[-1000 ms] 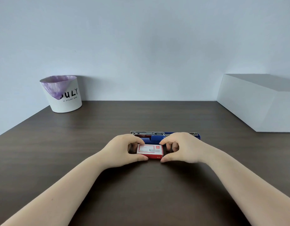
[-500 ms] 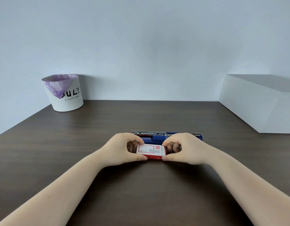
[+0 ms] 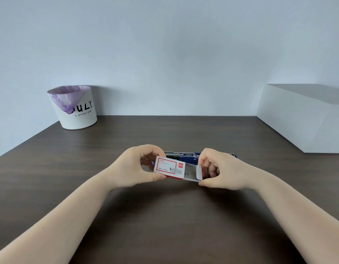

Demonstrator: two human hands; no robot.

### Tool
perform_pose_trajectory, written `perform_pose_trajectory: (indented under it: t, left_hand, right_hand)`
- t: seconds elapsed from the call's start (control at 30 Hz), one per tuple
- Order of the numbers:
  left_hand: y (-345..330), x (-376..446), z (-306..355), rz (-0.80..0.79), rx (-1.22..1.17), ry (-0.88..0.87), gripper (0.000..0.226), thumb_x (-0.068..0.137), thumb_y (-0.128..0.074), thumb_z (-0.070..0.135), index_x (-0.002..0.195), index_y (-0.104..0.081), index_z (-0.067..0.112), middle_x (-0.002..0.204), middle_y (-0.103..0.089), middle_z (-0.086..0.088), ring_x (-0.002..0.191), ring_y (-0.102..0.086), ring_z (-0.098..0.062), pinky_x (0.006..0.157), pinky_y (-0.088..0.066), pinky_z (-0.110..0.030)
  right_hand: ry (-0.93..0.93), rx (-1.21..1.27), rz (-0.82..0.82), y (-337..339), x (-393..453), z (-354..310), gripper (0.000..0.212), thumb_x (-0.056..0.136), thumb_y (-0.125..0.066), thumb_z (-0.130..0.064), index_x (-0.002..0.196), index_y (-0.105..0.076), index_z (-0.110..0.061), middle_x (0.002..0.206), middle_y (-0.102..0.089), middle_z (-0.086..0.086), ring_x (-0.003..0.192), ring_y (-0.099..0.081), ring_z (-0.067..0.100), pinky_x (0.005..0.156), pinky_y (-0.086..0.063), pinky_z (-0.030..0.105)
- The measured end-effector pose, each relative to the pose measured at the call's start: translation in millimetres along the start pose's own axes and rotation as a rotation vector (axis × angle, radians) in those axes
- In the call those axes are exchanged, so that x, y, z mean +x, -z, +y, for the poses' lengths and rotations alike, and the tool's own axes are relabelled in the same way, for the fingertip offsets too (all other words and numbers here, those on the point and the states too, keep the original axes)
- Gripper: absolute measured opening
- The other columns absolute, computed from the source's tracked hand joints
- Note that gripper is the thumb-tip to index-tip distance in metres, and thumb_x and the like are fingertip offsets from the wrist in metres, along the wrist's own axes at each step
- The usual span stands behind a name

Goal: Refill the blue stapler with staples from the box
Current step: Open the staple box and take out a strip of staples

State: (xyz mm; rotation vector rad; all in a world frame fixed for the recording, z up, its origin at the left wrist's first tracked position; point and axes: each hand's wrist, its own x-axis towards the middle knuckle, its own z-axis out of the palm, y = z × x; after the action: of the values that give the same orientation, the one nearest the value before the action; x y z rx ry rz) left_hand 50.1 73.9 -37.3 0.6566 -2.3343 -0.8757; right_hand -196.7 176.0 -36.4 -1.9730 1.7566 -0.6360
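A small red and white staple box [image 3: 169, 169] is held just above the dark table. My left hand [image 3: 138, 168] grips its outer sleeve at the left end. My right hand [image 3: 220, 170] pinches the inner tray [image 3: 192, 173], which sticks out to the right, its grey inside showing. The blue stapler [image 3: 189, 157] lies on the table right behind the box, its metal staple channel exposed on top; both hands hide its ends.
A white bin [image 3: 74, 107] with a purple liner stands at the back left by the wall. A large white box [image 3: 305, 119] sits at the right. The dark wooden table [image 3: 164, 216] extends toward me between my forearms.
The box was shut between both hands. Now my right hand has pulled the inner tray out to the right, and the box has lifted slightly.
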Motion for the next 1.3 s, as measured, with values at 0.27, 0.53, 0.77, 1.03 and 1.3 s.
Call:
perform_pose_trajectory:
  t: [0.27,0.53,0.77,1.03,1.3]
  left_hand:
    - [0,0,2,0.061,-0.045,-0.004,0.036,0.065,-0.085,0.015,0.094,-0.064,0.017,0.093,-0.074,0.001,0.08,-0.069,-0.018,0.078,-0.059,-0.038]
    - [-1,0,10,0.168,-0.229,0.014,0.044,0.059,-0.081,0.022,0.101,-0.067,0.017,0.098,-0.075,0.0,0.091,-0.071,-0.018,0.084,-0.056,-0.025]
    - [1,-1,3,0.067,-0.229,0.103,0.039,0.062,-0.082,0.014,0.099,-0.068,0.016,0.099,-0.076,0.001,0.09,-0.072,-0.015,0.082,-0.057,-0.025]
    - [0,0,2,0.048,-0.185,0.088,0.038,0.064,-0.083,0.011,0.099,-0.068,0.017,0.099,-0.076,0.0,0.091,-0.072,-0.015,0.087,-0.057,-0.03]
    - [-1,1,-1,0.033,-0.125,0.09,0.038,0.066,-0.083,0.013,0.1,-0.067,0.018,0.098,-0.076,0.0,0.092,-0.072,-0.015,0.089,-0.057,-0.038]
  right_hand:
    - [-0.018,-0.052,0.063,3,0,1,0.033,0.072,-0.076,-0.022,0.092,-0.05,-0.029,0.08,-0.059,-0.012,0.057,-0.05,-0.003,0.056,-0.042,0.009]
    - [-0.033,0.06,0.082,0,3,2,0.033,0.071,-0.078,-0.023,0.098,-0.058,-0.027,0.081,-0.064,-0.016,0.059,-0.051,-0.002,0.058,-0.042,0.006]
    - [-0.053,-0.027,0.052,-1,2,-3,0.038,0.072,-0.077,-0.025,0.102,-0.057,-0.038,0.091,-0.063,-0.013,0.063,-0.051,0.003,0.064,-0.043,0.011]
    - [0.115,-0.219,0.253,2,2,-18,0.008,0.083,-0.066,-0.022,0.086,-0.072,-0.025,0.077,-0.056,-0.01,0.066,-0.049,0.001,0.067,-0.043,0.022]
    - [0.094,-0.39,0.17,-13,9,-21,0.014,0.085,-0.059,-0.026,0.08,-0.071,-0.022,0.082,-0.053,-0.009,0.084,-0.054,0.01,0.075,-0.049,0.031]
